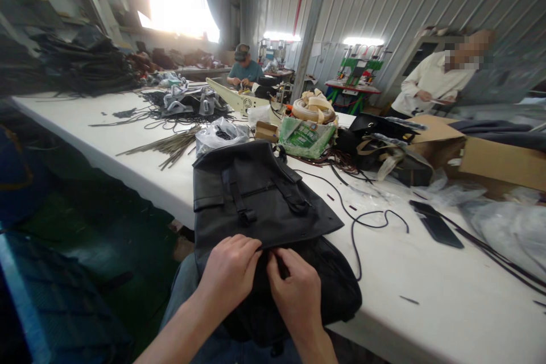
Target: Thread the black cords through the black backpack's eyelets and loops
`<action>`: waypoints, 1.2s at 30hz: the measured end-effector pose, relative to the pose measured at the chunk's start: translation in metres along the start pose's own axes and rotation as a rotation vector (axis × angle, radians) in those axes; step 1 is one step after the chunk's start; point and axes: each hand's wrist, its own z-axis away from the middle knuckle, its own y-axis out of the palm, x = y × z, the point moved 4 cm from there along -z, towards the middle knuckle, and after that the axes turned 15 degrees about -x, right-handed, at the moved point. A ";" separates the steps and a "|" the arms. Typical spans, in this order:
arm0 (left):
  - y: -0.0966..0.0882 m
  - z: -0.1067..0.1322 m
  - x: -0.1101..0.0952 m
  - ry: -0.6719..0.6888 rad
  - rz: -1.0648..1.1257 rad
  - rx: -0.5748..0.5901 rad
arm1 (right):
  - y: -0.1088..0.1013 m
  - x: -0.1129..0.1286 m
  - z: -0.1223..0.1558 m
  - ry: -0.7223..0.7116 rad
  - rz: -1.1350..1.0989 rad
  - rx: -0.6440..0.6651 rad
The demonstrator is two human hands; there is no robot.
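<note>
A black backpack (256,193) lies partly on the white table and partly over my lap, its straps and buckles facing up. My left hand (234,264) is closed on the edge of the backpack's flap, thumb and fingers pinching the dark material. Close beside it, my right hand (296,281) is also closed, its fingertips pinching the backpack just under the same edge. What lies exactly between the right fingertips is dark and hard to make out. Below the flap, the softer body of the bag bulges out to the right.
On the white table (426,307) lie a black cord (353,239), a phone (435,224), a green bag with rolled straps (307,135), a clear plastic bag (222,135) and cardboard boxes (503,159). A blue crate (55,307) stands low left. Two people are farther back.
</note>
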 end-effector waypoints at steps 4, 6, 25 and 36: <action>0.001 -0.001 0.001 -0.033 0.020 0.004 | 0.000 0.000 0.000 0.001 -0.002 -0.032; 0.002 -0.002 0.000 -0.031 0.014 0.016 | 0.001 0.000 0.000 -0.005 0.001 -0.030; 0.018 -0.059 -0.002 -0.436 0.367 0.110 | 0.003 0.000 0.004 -0.016 0.061 0.024; -0.080 -0.189 -0.076 -0.214 0.551 -0.104 | -0.014 -0.019 0.008 0.068 -0.165 -0.020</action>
